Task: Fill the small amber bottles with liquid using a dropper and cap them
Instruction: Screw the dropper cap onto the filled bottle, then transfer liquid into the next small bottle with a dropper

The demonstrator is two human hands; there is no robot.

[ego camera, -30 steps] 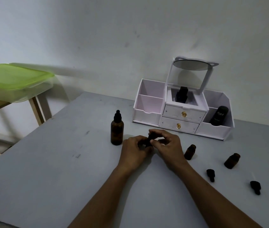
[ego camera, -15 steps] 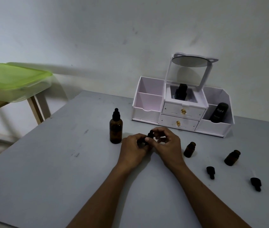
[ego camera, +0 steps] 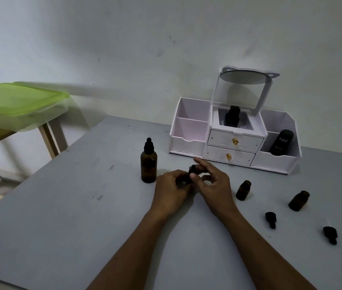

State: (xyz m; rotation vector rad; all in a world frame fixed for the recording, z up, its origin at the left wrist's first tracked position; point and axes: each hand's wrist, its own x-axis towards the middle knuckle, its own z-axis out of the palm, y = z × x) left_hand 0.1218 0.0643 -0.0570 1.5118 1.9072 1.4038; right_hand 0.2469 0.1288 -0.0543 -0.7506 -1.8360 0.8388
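Left hand (ego camera: pixel 171 190): wrapped round one small amber bottle (ego camera: pixel 187 181), mostly hidden.
Right hand (ego camera: pixel 215 185): thumb on that bottle's dropper cap (ego camera: pixel 192 172); we could not tell whether it pinched.
Small bottles: we counted three; the near open bottle (ego camera: pixel 243 190) and far open bottle (ego camera: pixel 299 200) stood right of the grip.
Loose caps: two, the near loose cap (ego camera: pixel 270 219) and far loose cap (ego camera: pixel 330 234), right of the grip.
Large dropper bottle (ego camera: pixel 148 162): one, just left of the grip.
Change: the right forefinger, earlier curled over the cap, was stretched straight.
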